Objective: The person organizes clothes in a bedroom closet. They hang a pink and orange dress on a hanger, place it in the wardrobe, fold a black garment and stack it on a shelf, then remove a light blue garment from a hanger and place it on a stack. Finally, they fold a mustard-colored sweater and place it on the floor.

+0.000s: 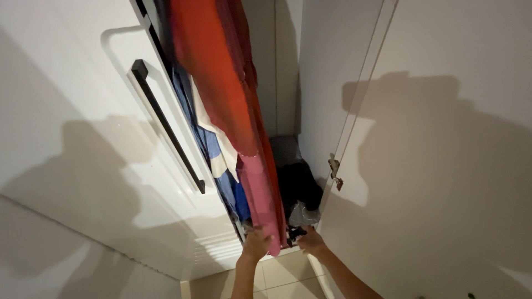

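Reaching into wardrobe (332, 83): left hand (256, 243) gripping pink garment (263, 194) hem; right hand (311, 241) on dark clothes (299, 185), grip unclear.

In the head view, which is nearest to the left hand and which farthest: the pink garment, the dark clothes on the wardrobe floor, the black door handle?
From the left hand:
1. Pink garment: its hem touches the hand, directly above.
2. Dark clothes: heaped to the right, deeper in the wardrobe.
3. Black door handle: up on the left door, farthest.
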